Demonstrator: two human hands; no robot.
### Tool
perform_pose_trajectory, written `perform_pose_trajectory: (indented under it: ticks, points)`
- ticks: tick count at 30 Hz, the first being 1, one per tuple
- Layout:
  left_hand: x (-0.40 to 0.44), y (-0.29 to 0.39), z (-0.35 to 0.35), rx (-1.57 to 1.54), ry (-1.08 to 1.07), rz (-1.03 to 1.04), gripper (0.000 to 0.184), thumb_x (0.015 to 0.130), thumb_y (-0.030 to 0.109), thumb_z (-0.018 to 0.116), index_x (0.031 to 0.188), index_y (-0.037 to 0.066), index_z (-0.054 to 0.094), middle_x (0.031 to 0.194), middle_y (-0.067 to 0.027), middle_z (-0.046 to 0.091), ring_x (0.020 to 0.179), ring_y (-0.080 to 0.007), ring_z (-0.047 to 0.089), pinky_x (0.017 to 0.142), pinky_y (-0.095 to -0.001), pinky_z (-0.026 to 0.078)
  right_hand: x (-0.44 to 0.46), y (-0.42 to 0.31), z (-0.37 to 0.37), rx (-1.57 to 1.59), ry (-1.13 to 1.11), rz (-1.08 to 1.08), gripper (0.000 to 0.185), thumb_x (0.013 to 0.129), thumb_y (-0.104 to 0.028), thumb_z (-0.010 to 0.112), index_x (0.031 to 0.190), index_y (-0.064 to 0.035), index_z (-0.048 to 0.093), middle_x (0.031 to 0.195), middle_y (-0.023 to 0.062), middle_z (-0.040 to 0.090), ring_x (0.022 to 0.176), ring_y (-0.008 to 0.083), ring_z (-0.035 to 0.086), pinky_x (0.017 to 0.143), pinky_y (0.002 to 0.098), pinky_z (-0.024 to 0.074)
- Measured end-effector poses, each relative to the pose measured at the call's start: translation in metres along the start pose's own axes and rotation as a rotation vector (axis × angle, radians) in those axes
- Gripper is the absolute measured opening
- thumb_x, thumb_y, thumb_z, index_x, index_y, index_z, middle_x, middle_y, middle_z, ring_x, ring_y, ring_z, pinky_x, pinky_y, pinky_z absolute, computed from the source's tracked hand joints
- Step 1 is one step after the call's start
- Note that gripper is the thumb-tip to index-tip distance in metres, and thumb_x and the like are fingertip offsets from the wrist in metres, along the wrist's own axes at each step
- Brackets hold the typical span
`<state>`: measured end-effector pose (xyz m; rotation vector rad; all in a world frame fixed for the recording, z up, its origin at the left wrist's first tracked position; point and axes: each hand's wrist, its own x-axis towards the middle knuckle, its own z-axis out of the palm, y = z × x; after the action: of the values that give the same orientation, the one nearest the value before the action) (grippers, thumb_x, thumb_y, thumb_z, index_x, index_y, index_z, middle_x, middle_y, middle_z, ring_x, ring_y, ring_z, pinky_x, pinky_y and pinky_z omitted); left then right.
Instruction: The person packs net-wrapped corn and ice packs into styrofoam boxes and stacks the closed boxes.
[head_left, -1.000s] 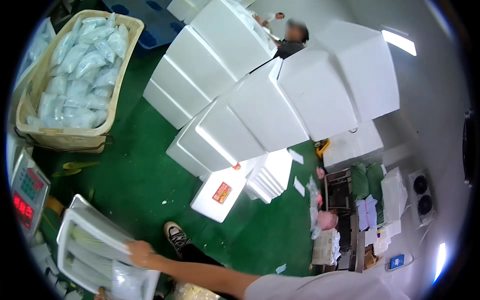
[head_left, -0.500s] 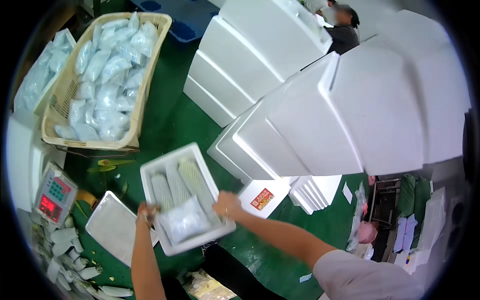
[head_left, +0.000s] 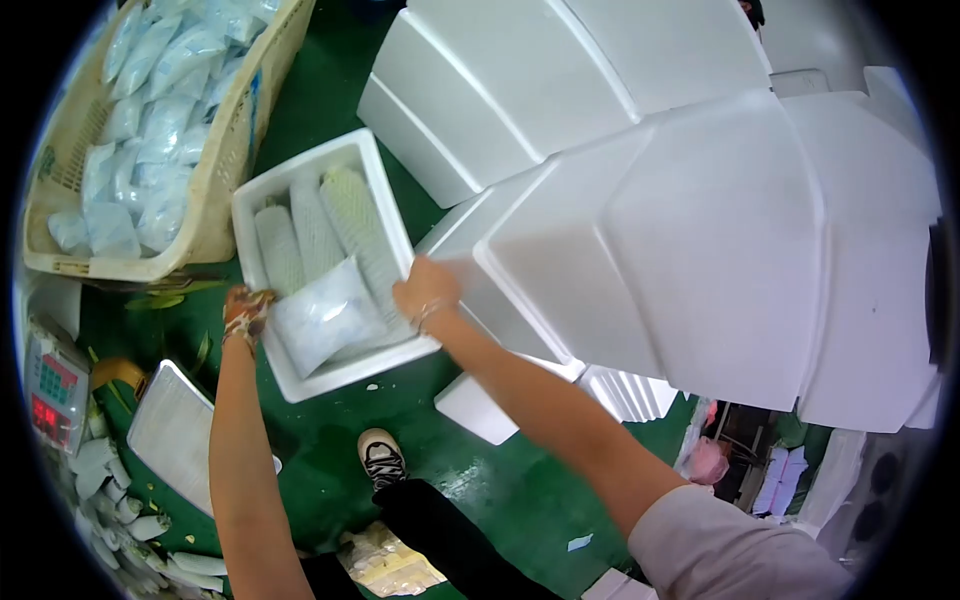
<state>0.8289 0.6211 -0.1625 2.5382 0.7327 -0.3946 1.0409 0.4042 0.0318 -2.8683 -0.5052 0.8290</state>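
A white foam box [head_left: 408,352] hangs tilted above the green floor, held at both sides. Inside lie several long, pale green items in foam netting [head_left: 318,225] with a clear ice pack [head_left: 328,312] across their near end. My left hand [head_left: 247,312] is closed on the box's left wall. My right hand [head_left: 428,290] grips the right wall, close to a stack of white foam boxes [head_left: 560,270].
A beige crate [head_left: 225,150] of ice packs stands at upper left. At lower left are a scale display [head_left: 57,390], a metal platform [head_left: 180,430] and several netted items [head_left: 110,490]. A yellowish package [head_left: 390,560] lies near my foot.
The foam box has come off the metal platform at the lower left and moved up and forward, toward the box stacks. My left hand now shows on its left side. The view has shifted.
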Motion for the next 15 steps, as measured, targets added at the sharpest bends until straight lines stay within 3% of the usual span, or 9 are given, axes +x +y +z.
perform_pose_trajectory:
  ticks: [2,5,6,8,10,11,13,14,15]
  points:
    - [0.002,-0.053,0.108,-0.774,0.203,-0.185,0.01,0.086,0.015,0.049,0.093,0.016,0.057,0.084,-0.0037,0.056,0.086,-0.0184,0.052,0.076,-0.032,0.041,-0.009,0.014,0.023,-0.013,-0.01,-0.015,0.032,0.071,-0.023,0.059,0.092,0.0013,0.058,0.089,0.0247,0.063,0.087,0.04,0.061,0.079,0.0459,0.0478]
    - [-0.068,-0.002,0.046,-1.495,0.211,-0.662,0.013,0.078,0.007,0.058,0.083,0.012,0.047,0.066,-0.0025,0.043,0.051,-0.0165,0.047,0.041,-0.0316,0.042,-0.054,0.026,0.023,0.023,-0.191,0.091,0.034,0.072,-0.024,0.057,0.097,-0.0003,0.056,0.095,0.0241,0.063,0.091,0.0403,0.061,0.082,0.0461,0.0487]
    - [-0.085,-0.001,0.065,-1.517,0.351,-0.729,0.009,0.079,0.013,0.058,0.077,0.013,0.049,0.065,-0.0027,0.043,0.044,-0.0164,0.044,0.036,-0.032,0.039,-0.072,0.034,0.021,0.047,-0.23,0.102,0.035,0.072,-0.025,0.057,0.096,-0.0001,0.057,0.095,0.0244,0.063,0.091,0.0398,0.061,0.081,0.0458,0.0488]
    - [-0.136,0.031,0.037,-1.93,0.31,-0.944,0.016,0.081,0.023,0.057,0.071,0.015,0.048,0.063,-0.001,0.042,0.04,-0.0181,0.039,0.035,-0.0345,0.039,-0.112,0.051,0.023,0.063,-0.283,0.156,0.037,0.071,-0.028,0.057,0.094,0.0001,0.058,0.094,0.0248,0.063,0.091,0.0405,0.06,0.082,0.046,0.048]
    - [-0.189,0.042,0.035,-1.048,0.365,-0.383,0.019,0.074,0.021,0.064,0.072,0.013,0.047,0.062,-0.0005,0.041,0.047,-0.0184,0.042,0.043,-0.0344,0.044,-0.154,0.075,0.026,0.035,-0.349,0.147,0.041,0.07,-0.033,0.057,0.093,0.0006,0.059,0.091,0.0235,0.063,0.09,0.0408,0.06,0.082,0.0458,0.0471]
    - [-0.209,0.078,-0.023,-0.808,0.262,-0.339,0.027,0.066,0.019,0.072,0.073,0.011,0.047,0.062,-0.0006,0.042,0.052,-0.0186,0.045,0.047,-0.0338,0.046,-0.173,0.08,0.018,0.062,-0.396,0.172,0.042,0.069,-0.036,0.058,0.091,0.0003,0.061,0.091,0.0234,0.063,0.09,0.0399,0.06,0.082,0.0448,0.0472]
    - [-0.223,0.092,-0.042,-1.072,-0.127,-0.689,0.032,0.06,0.023,0.074,0.078,0.007,0.052,0.062,-0.0061,0.052,0.059,-0.0208,0.054,0.055,-0.0347,0.048,-0.204,0.093,0.019,0.057,-0.422,0.214,0.043,0.068,-0.037,0.06,0.089,0.0,0.062,0.092,0.0238,0.064,0.091,0.0392,0.06,0.082,0.0441,0.0475]
    - [-0.227,0.067,0.009,-0.677,-0.206,-0.537,0.032,0.064,0.033,0.069,0.077,0.007,0.056,0.065,-0.0086,0.056,0.058,-0.0228,0.056,0.056,-0.0359,0.048,-0.218,0.094,0.017,0.049,-0.425,0.255,0.043,0.068,-0.037,0.06,0.09,0.0001,0.062,0.093,0.0241,0.063,0.091,0.0394,0.06,0.082,0.044,0.0476]
    - [-0.218,0.102,-0.071,-0.467,-0.318,-0.488,0.034,0.066,0.039,0.065,0.075,0.007,0.058,0.067,-0.0092,0.059,0.058,-0.0247,0.058,0.056,-0.0359,0.048,-0.231,0.095,0.016,0.044,-0.43,0.298,0.044,0.068,-0.038,0.061,0.09,0.0001,0.062,0.094,0.0243,0.063,0.091,0.0396,0.06,0.082,0.0439,0.0476]
